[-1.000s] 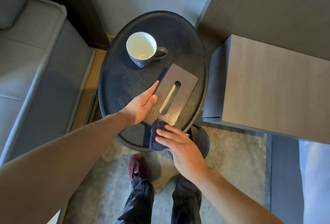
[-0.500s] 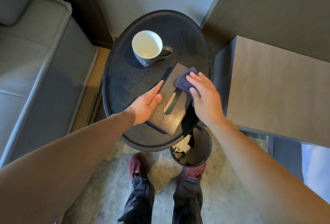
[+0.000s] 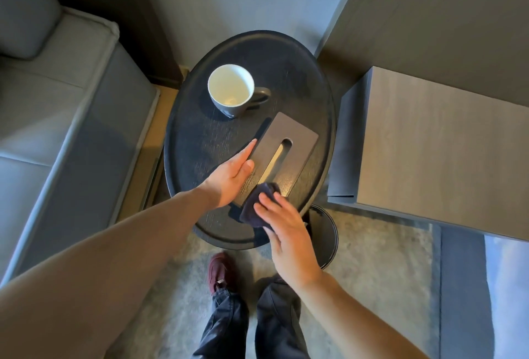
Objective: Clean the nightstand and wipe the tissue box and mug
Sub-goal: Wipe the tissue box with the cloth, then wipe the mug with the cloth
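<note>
The round dark nightstand carries everything the task names, and a dark bin shows partly under its near right edge. The flat grey tissue box lies on the slant across the table's right half. Its near end is close to the near edge and its far end points toward the far right edge. The left hand is unclenched, with straight fingers laid along the box's left long side and the thumb resting on the lid, which appears to steady the box. The right hand lies over the box's near end, its fingers nearly straight and spread, pressing down rather than clenching. The mug stands upright toward the far left of the table, handle turned right, just apart from the box's far corner and untouched by either hand. The small dark cloth is bunched under the right fingers, between them and the near end of the lid. The step in hand looks like wiping the tissue box. The next move probably calls for drawing the cloth along the lid while the left hand braces the box. The mug and the bare tabletop appear still to do.
</note>
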